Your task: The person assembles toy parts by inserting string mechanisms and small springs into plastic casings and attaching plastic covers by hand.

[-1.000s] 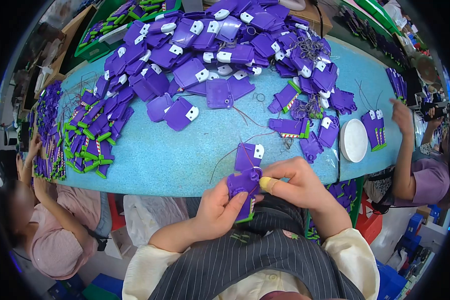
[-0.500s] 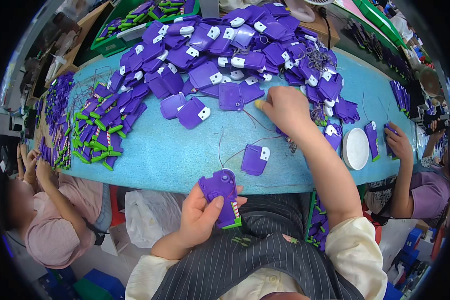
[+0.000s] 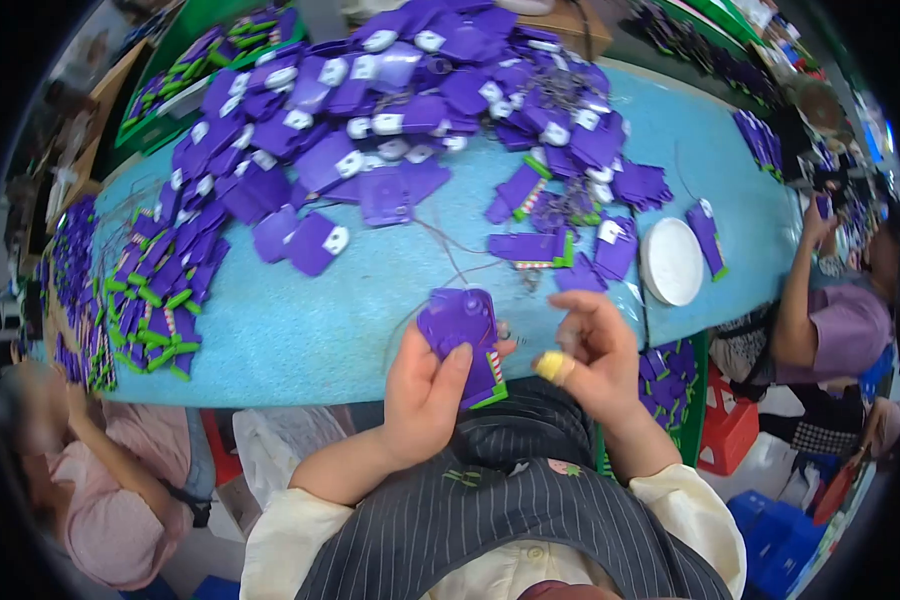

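Gripping a purple plastic casing (image 3: 457, 318) with a green and striped edge, the left hand (image 3: 425, 390) keeps its thumb across the front, over the near edge of the blue table (image 3: 310, 345). The right hand (image 3: 595, 355), yellow wrap (image 3: 552, 366) on one finger, is just beside it with fingers loosely curled and parted; whether they pinch something small is unclear. Beyond lie heaped purple pieces (image 3: 330, 160), and a white bowl (image 3: 672, 262) sits to the right.
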### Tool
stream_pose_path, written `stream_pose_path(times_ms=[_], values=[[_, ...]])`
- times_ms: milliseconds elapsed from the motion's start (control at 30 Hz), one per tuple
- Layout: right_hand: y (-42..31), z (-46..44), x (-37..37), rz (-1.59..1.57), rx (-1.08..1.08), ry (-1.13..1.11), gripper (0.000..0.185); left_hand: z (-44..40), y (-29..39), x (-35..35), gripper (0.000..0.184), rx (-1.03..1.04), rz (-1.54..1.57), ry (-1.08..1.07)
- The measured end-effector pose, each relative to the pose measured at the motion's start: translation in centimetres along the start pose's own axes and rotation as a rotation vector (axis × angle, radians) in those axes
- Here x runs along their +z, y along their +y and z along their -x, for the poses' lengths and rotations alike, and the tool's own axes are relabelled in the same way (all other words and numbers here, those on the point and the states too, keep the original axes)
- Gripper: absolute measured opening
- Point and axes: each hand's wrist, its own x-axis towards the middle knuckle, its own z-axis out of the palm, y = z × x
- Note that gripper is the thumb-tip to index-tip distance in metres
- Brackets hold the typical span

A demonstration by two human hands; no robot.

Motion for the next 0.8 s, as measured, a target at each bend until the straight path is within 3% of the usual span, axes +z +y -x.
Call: stream_pose_path(times_ms=[67,133,200,267,367,467,600,700,800], values=[[-0.1,1.5,-0.5,0.070,-0.035,-0.079,0.016,1.0,-1.5,0.7,0.034,0.001,-0.048,-0.068],[0.3,2.5,-1.0,0.175,-0.176,-0.058,0.007,2.0,-3.0,0.4,0.035,0.094,-0.574,-0.210],[0.1,3.3,-2.7,0.223,-0.221,-0.013,0.005,2.1,-2.5,1.4,0.035,0.025,-0.430,-0.264],[0.2,3.7,-6.1,0.345,-0.292,0.189,0.007,2.2,-1.9,2.5,0.031,-0.028,-0.213,-0.166],[1.1,2.5,-11.1,0.626,-0.358,0.683,0.008,2.3,-0.7,2.0,0.032,-0.187,-0.099,-0.189],[2.7,0.8,-13.5,0.795,-0.316,0.710,0.009,2.1,-0.2,2.0,0.033,-0.296,0.009,-0.165],[3.2,-0.1,-13.3,0.789,-0.319,0.587,0.009,1.6,-0.3,1.7,0.034,-0.351,0.009,-0.166],[1.2,1.4,-12.0,0.531,-0.400,0.802,0.006,1.1,0.0,1.6,0.035,-0.350,0.005,-0.148],[-0.8,2.7,-7.6,0.043,-0.350,0.534,0.011,0.4,0.4,2.3,0.038,-0.363,0.043,-0.173]])
